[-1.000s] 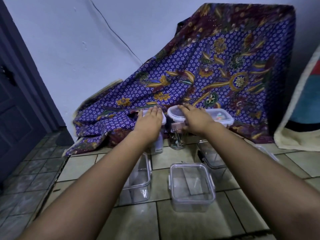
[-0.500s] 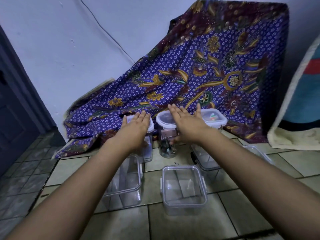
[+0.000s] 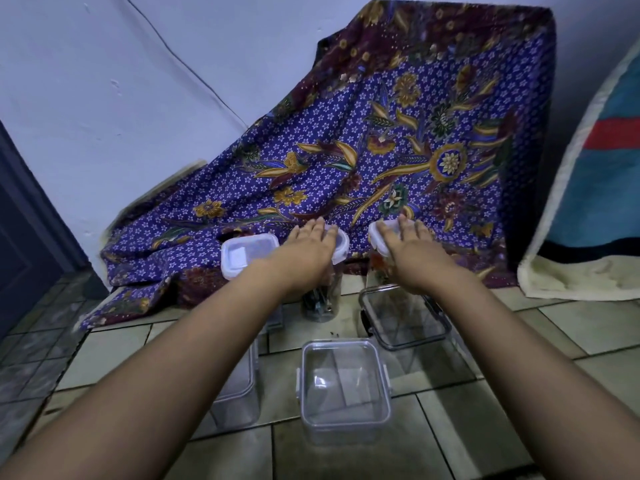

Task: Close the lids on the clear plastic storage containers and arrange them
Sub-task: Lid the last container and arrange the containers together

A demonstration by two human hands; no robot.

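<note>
Presently on the tiled floor (image 3: pixel 588 327), against a purple floral cloth (image 3: pixel 398 140) draped at the wall:

Item: left hand (image 3: pixel 308 251), flat, palm down, fingers extended, resting on the white lid of the round jar (image 3: pixel 322 303); grip open, nothing clasped. The jar stands upright, with dark contents low inside.

Item: right hand (image 3: pixel 408 251), likewise flat with fingers extended, pressing on the white lid (image 3: pixel 375 237) of a tall container at the right of the back row; grip open. The container's body is mostly hidden behind the hand and wrist.

Item: square lidded container (image 3: pixel 247 254), white lid on, just left of the round jar, untouched.

Item: dark-rimmed container (image 3: pixel 405 320), clear, no lid, in front of the right hand's container.

Item: near container (image 3: pixel 343 389), clear, square, no lid, clips hanging at its sides, standing between the two forearms.

Item: left container (image 3: pixel 239 400), clear, partly hidden beneath the left forearm; whether it has a lid cannot be told.

Item: cream-edged mat (image 3: pixel 595 188), blue and red, leaning at the right.
</note>
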